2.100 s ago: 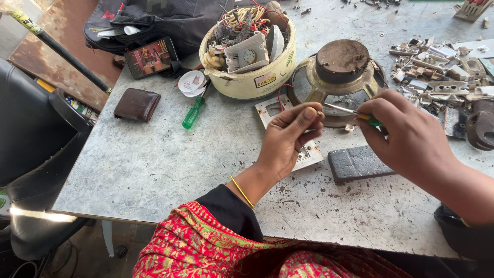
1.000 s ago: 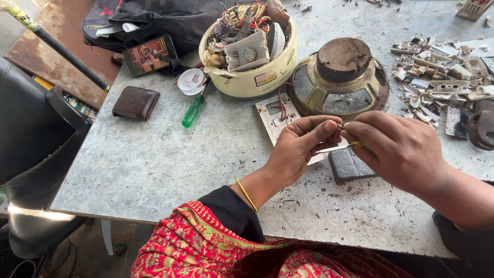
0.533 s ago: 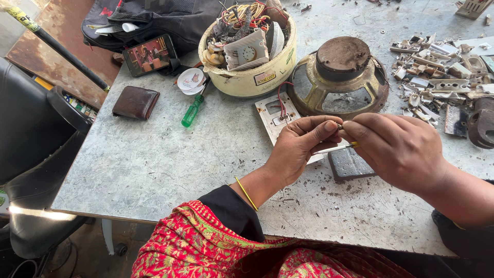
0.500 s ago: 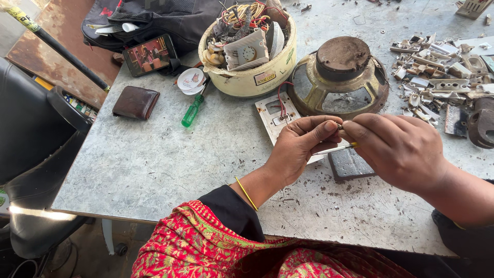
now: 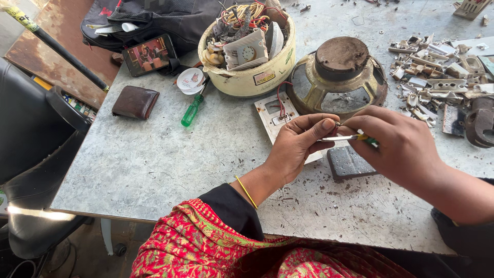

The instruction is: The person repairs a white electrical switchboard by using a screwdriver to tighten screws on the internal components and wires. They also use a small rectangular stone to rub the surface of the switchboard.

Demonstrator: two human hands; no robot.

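Left hand (image 5: 296, 149) pinches a small part, too small to identify, above the tabletop (image 5: 154, 164); right hand (image 5: 399, 146) grips a thin screwdriver (image 5: 346, 137), tip at the part. Judged step: working a tiny fastener, which calls for steady tip alignment.

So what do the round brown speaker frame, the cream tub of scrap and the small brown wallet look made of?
Round brown speaker frame: metal, dull and rust-stained, with cut-out windows. Cream tub: probably plastic, smooth but grimy. Small brown wallet: leather or imitation, matte and creased.
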